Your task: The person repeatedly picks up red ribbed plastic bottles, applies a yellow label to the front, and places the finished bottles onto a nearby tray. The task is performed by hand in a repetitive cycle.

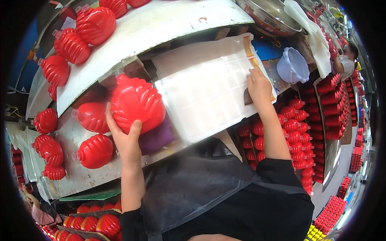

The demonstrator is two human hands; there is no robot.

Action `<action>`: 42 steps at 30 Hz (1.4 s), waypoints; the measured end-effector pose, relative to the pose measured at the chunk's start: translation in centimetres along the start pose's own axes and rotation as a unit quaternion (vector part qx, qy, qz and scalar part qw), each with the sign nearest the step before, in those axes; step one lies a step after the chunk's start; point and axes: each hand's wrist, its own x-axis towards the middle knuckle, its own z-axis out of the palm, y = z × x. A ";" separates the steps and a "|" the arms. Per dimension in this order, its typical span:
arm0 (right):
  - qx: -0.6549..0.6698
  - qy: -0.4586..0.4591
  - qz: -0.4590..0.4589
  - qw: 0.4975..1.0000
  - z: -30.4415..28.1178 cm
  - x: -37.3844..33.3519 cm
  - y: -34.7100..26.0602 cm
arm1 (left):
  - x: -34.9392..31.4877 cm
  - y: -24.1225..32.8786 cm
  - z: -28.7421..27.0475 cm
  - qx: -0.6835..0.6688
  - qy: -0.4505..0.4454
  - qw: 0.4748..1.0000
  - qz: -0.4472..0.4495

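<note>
while the left hand [128, 140] is spread wide around the lower side of a red ribbed plastic bottle [138, 106], thumb across its front and fingers along its left side, the right hand [259, 85] reaches to the far side of a broad white sheet [205, 80]. the right fingers are bent and touch the gold-orange strip [254, 63] along the sheet's right edge; whether they pinch it, i cannot tell. the held bottle is tilted, its clear neck pointing away from the person, just left of the sheet and beside a purple cloth [161, 138] on the bench [88, 176]. two more red bottles, one behind [93, 117] and one in front [95, 152], lie on their sides to the left of the left hand. past the sheet's upper right corner are a pale lilac bucket [292, 66] and a wide metal basin [277, 14]. stacked red bottles [297, 138] fill the space below the right forearm, and a dark apron [197, 184] covers the person's front.
</note>
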 end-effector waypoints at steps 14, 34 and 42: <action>-0.140 -0.202 -0.087 0.965 3.3 5.2 -0.8 | -0.3 -1.1 0.1 0.016 0.020 0.999 0.041; 0.028 -0.091 -0.280 0.955 -4.0 -11.9 -2.0 | 0.1 -0.5 -1.4 0.073 -0.026 0.997 -0.001; 0.258 -0.302 -0.053 0.916 -6.9 -7.8 -4.4 | 0.6 -0.1 -1.6 0.090 -0.046 0.995 -0.011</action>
